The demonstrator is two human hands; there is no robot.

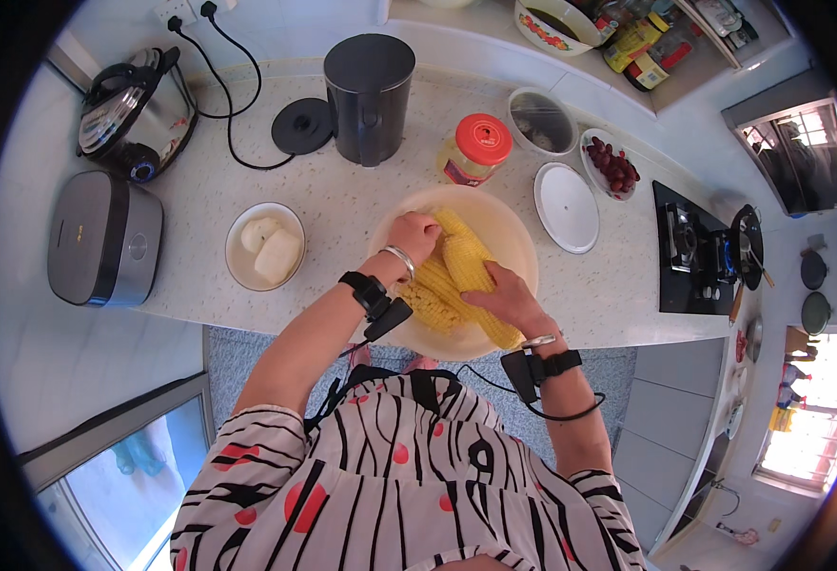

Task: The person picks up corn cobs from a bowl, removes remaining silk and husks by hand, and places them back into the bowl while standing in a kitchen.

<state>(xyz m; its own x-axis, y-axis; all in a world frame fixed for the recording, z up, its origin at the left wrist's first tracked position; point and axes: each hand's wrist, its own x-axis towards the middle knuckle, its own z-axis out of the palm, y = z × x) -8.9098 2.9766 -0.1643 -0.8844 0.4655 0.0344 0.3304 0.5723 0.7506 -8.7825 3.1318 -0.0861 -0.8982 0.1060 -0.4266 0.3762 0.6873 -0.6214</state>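
Note:
Several yellow corn cobs (429,308) lie in a wide pale plastic basin (509,223) at the counter's front edge. One husked cob (464,258) rests slanting on top of the others. My right hand (512,298) grips this upper cob from its right side, thumb and fingers spread around it. Close to the cob's far tip, my left hand (416,237) has its fingers curled together in a pinch. Nothing shows between those fingers, though their undersides are hidden. A bangle and a black strapped device sit on each of my wrists.
Left of the basin stands a bowl (265,246) with peeled white pieces. Behind are a dark electric kettle (370,100) and a red-lidded jar (477,146). A white lid (566,208) and a plate of grapes (611,168) lie right, before a lit gas stove (696,250).

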